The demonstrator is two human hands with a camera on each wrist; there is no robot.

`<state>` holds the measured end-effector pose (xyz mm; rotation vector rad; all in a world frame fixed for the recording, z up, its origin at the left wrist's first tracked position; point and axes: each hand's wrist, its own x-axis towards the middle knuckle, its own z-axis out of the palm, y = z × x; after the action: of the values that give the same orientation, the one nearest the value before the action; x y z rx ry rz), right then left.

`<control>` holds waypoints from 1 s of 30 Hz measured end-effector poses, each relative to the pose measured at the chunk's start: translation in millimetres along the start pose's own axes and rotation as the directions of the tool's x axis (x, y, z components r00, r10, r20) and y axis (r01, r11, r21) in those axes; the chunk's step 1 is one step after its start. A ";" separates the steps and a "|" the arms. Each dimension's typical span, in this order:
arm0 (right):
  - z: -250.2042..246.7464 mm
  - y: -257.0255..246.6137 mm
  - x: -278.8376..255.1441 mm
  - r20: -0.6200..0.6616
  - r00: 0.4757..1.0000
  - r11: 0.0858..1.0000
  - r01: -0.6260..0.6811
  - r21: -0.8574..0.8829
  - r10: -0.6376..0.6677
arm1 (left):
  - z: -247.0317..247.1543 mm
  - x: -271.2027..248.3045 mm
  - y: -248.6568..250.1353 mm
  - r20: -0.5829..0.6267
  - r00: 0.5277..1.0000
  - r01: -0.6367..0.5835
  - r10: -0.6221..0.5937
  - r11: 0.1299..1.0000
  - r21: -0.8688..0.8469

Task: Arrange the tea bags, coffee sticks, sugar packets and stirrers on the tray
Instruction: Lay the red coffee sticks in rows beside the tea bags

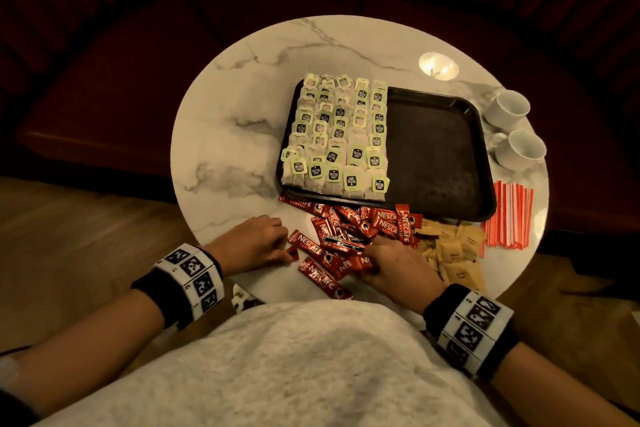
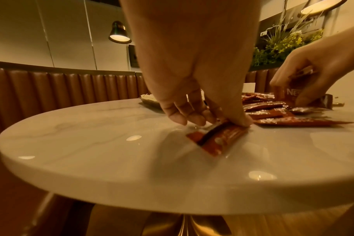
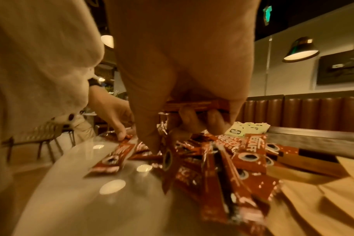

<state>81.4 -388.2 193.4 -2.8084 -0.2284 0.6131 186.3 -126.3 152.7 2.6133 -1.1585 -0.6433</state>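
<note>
On the round marble table (image 1: 221, 135) the black tray (image 1: 436, 152) carries green-tagged tea bags (image 1: 337, 139) on its left half. Red sticks printed "NESCAFE CLASSIC" (image 1: 349, 229) lie just before it. Your right hand (image 1: 394, 267) curls around several sticks; your left hand (image 1: 252, 243) pinches 1 stick (image 2: 216, 140) against the table.

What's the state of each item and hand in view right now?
tray: left half filled, right half bare.
tea bags: in rows on the tray.
coffee sticks: loose pile on the table, off the tray.
sugar packets: heaped on the table.
stirrers: bundled beside the tray.
cups: two, on their sides.
left hand: pinches one coffee stick.
right hand: grips several coffee sticks.
</note>
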 end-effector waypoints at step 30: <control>-40.5 2.6 21.7 -0.156 0.985 0.823 0.033 0.568 0.069 | 20.0 8.1 64.0 -0.050 0.918 -0.376 0.395 0.902 0.213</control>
<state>118.5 -395.0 219.9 -2.2582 0.0205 0.3596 140.1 -175.4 155.5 2.4195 -1.7257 -0.3348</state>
